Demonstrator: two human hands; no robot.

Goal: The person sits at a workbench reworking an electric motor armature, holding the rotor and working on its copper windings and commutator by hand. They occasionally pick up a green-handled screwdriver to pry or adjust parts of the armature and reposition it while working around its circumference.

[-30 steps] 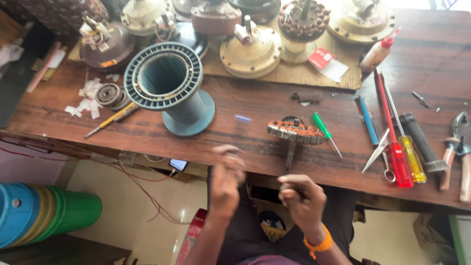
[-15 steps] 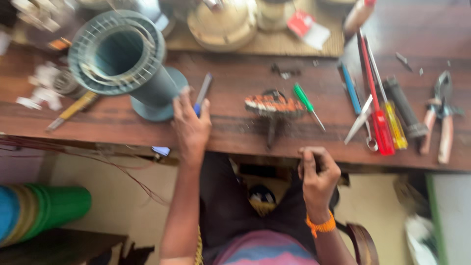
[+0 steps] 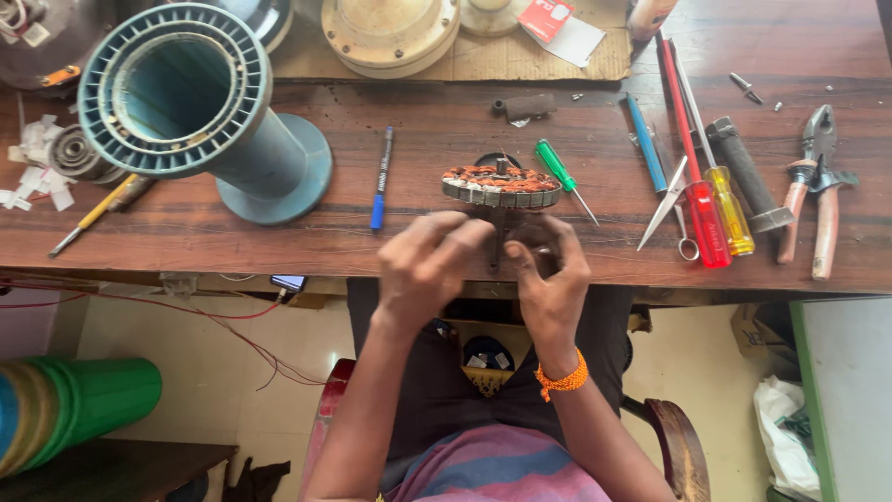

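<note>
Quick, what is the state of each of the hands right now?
Left hand: fingers curled beside the stand of the wound stator; whether it grips cannot be told.
Right hand: fingers curled at the same stand; grip cannot be told.

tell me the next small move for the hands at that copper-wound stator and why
Probably steady the stator with the left hand while the right hand works beneath it: both hands meet at its stand near the table edge, and neither clearly grips it yet.

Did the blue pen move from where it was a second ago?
Yes. The blue pen now lies straight on the wooden table, farther from the teal spool base, toward the copper-wound stator. The left hand has let go of it.
</note>
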